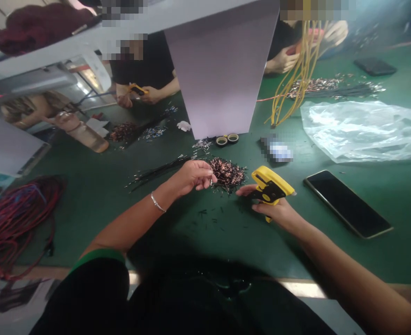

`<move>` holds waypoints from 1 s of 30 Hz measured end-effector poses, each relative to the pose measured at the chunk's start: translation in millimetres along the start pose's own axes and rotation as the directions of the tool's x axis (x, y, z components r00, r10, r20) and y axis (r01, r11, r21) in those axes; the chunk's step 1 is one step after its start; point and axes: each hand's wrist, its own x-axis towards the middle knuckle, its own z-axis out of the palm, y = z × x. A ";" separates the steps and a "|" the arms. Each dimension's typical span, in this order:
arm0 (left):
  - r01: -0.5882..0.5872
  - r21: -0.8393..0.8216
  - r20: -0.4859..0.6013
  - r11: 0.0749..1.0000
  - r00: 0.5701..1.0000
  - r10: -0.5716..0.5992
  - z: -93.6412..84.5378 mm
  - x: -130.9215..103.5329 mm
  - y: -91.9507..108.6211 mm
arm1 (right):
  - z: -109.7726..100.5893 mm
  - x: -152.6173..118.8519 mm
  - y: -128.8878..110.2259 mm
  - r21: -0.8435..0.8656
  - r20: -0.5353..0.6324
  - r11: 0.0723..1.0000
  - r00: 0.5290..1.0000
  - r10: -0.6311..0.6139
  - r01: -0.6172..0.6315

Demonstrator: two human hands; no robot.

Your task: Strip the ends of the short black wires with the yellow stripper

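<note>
My right hand (273, 209) is wrapped round a yellow and black wire stripper (270, 188), held above the green table to the right of a pile. My left hand (196, 176), with a silver bracelet at the wrist, pinches thumb and finger together at the left edge of that pile. A small pale tip shows under its fingers, too small to name. The pile of short black wire pieces with copper ends (228, 174) lies between my hands. Long thin black wires (163, 168) stretch out behind my left hand. A few black scraps (205, 214) are scattered in front.
A phone (348, 204) and a clear plastic bag (362, 130) lie to the right. Two tape rolls (222, 141) sit by an upright panel (222, 70). Red and blue cables (20, 218) are heaped at left, near a bottle (86, 132). Two co-workers' hands are across the table.
</note>
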 end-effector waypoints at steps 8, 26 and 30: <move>-0.028 -0.068 0.027 0.997 0.999 0.030 2.8 -30.3 0.6 | 17.3 0.2 -19.1 0.120 -0.052 0.993 0.998 0.024 -0.017; -0.138 0.278 0.052 0.951 0.990 0.129 36.2 -56.8 -5.3 | 68.0 27.1 -19.4 0.132 -0.072 0.991 0.997 0.013 -0.003; -0.111 0.262 0.027 0.959 0.994 0.108 36.8 -53.0 -6.2 | 65.0 26.0 -16.3 0.176 -0.045 0.984 0.999 0.028 -0.020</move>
